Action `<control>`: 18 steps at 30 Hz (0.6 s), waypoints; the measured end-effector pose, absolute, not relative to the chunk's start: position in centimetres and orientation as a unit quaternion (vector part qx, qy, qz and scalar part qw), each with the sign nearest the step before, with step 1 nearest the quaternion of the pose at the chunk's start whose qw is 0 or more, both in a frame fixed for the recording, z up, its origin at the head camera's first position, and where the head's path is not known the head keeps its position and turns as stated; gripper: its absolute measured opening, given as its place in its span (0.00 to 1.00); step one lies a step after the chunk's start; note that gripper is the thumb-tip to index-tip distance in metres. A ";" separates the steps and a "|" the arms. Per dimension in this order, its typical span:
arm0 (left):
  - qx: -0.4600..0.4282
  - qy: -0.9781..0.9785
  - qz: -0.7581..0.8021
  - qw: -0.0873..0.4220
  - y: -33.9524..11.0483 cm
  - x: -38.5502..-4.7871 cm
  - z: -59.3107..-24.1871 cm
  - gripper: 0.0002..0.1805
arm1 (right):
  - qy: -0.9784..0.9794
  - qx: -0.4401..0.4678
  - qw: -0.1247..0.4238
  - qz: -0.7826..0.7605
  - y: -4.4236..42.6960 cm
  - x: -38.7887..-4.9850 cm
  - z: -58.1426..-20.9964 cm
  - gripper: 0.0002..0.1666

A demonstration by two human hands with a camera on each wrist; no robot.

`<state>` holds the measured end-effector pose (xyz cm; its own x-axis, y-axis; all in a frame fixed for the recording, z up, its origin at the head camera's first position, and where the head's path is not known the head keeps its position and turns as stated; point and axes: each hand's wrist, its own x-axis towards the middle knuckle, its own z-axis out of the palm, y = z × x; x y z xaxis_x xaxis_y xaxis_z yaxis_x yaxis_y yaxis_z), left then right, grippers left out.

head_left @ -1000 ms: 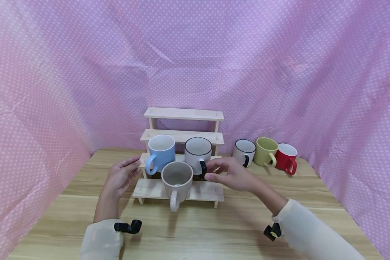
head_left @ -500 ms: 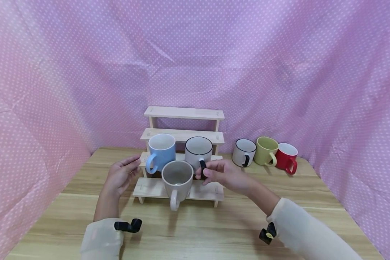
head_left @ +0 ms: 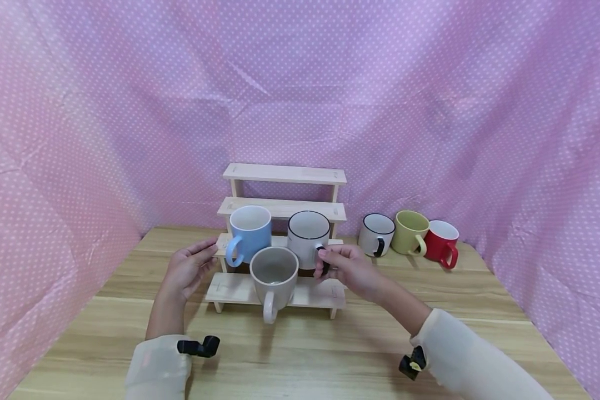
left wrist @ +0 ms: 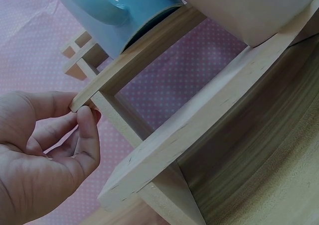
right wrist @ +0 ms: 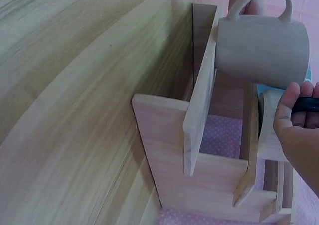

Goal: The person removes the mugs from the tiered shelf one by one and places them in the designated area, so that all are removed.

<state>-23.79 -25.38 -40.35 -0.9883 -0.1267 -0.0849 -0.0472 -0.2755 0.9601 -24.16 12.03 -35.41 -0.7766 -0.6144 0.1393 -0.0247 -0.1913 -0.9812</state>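
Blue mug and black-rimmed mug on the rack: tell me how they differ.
The blue mug is blue outside with a blue handle; the black-rimmed mug is white with a black handle. The right hand grips the black-rimmed mug by its handle; no hand touches the blue mug. Both are upright and pale inside.

No writing we can read here.
We find no legible letters, numbers, brands or signs on the near black-rimmed mug (head_left: 302,247), the blue mug (head_left: 256,239), the beige mug (head_left: 280,290), the far black-rimmed mug (head_left: 368,243), the green mug (head_left: 404,239) or the red mug (head_left: 435,246); the wooden stand (head_left: 285,174), the table (head_left: 305,355) and the dotted pink cloth (head_left: 300,89) give us nothing to read.
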 end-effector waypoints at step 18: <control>0.071 -0.601 -0.796 0.027 -25.4 -23.8 -40.6 0.17 | 0.654 -0.196 0.095 -0.724 15.7 -24.8 -35.4 0.13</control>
